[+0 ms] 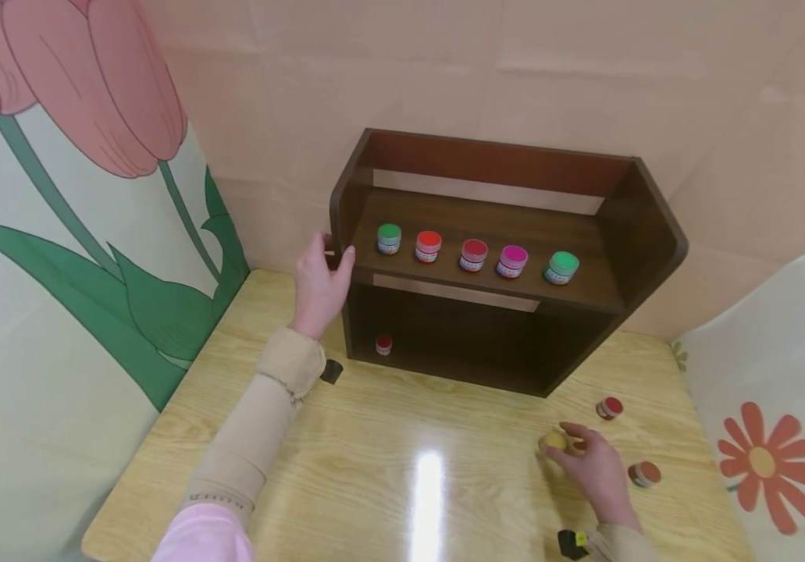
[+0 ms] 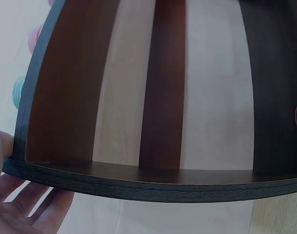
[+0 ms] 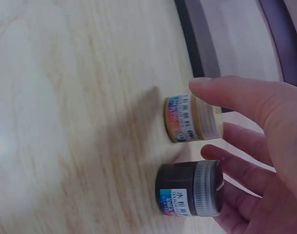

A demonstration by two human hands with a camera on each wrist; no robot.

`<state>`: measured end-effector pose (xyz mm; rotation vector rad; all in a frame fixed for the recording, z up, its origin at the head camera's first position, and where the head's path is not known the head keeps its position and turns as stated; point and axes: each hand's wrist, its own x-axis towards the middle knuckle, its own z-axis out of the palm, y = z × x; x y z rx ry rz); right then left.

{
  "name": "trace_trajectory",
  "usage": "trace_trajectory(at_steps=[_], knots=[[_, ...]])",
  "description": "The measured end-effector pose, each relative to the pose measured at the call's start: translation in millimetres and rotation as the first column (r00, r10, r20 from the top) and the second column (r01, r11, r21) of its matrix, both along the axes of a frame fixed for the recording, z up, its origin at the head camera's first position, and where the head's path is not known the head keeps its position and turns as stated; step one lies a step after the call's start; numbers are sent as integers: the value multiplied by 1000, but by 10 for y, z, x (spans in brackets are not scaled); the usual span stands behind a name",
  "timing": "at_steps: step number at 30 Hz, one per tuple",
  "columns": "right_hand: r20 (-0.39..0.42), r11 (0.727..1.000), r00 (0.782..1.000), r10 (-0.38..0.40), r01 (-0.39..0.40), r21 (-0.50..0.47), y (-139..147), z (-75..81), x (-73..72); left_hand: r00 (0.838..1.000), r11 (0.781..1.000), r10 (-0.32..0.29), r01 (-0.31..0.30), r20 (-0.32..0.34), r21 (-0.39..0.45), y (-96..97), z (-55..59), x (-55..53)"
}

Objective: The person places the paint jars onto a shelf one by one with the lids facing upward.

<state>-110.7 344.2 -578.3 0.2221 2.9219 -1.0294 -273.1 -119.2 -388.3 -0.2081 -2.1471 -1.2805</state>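
My left hand (image 1: 322, 287) grips the left side panel of a dark brown wooden shelf (image 1: 486, 209), thumb inside and fingers outside. In the left wrist view, the fingers (image 2: 53, 209) curl around the panel's edge. At the lower right, my right hand (image 1: 595, 472) has its thumb and fingers around a small yellow paint jar (image 1: 555, 442). The right wrist view shows this paint jar (image 3: 182, 118) upright, its clear lid between thumb and fingertips. Close beside it stands a dark paint jar (image 3: 177, 187).
Several paint jars line the upper shelf, from a green one (image 1: 389, 239) to a teal one (image 1: 561, 268). A small red jar (image 1: 384, 344) sits on the lower level. Red (image 1: 610, 407) and brownish (image 1: 644, 474) jars stand near my right hand on the wooden table (image 1: 367, 445).
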Motion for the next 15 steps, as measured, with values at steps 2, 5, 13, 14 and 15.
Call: trace_trajectory(at_steps=[2,5,13,14,15], knots=[[-3,1000,1000,11,-11,0,-6,-14,-1,1000,1000,1,-1,7,-1,1,3,5],[-8,1000,1000,21,-21,2,-19,-26,4,1000,1000,0,0,16,-1,4,8,11],[-3,999,1000,15,-14,44,-25,-33,11,1000,1000,-9,9,6,10,5,11,10],[2,999,1000,15,-16,42,-25,-31,11,1000,1000,-10,10,5,11,4,11,9],[5,999,1000,17,-17,41,-23,-26,7,1000,1000,-9,9,6,12,3,12,9]])
